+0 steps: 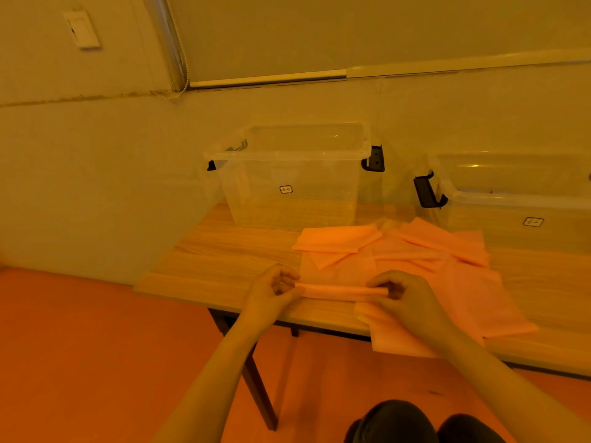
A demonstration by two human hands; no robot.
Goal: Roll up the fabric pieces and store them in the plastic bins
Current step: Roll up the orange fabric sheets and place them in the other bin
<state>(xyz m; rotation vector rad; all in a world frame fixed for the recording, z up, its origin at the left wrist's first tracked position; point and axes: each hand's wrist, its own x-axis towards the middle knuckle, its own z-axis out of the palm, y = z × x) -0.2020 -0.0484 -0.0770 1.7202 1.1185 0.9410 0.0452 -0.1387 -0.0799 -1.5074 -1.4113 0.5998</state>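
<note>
Right now both hands are busy on one strip of pink cloth near the front edge of the table (224,251). The left hand (276,287) has its fingers curled in, pinching the left end of the rolled fabric piece (339,290) between thumb and fingertips. The right hand (399,292) does the same at the other end, fingers bent over the roll with the thumb tucked against it. The roll lies crosswise between the two hands, thin and tight, with the unrolled part of that cloth spreading flat away from the person.

Just beyond and to the right lies a loose heap of more fabric pieces (441,247), some folded, some spread, one flat sheet hanging a little over the table's near edge beneath the right wrist. Behind the heap stand two clear plastic bins with black latches: the left bin (287,174), lidless and showing nothing inside that I can make out, and the right bin (518,199), partly cut off at the frame's edge.
</note>
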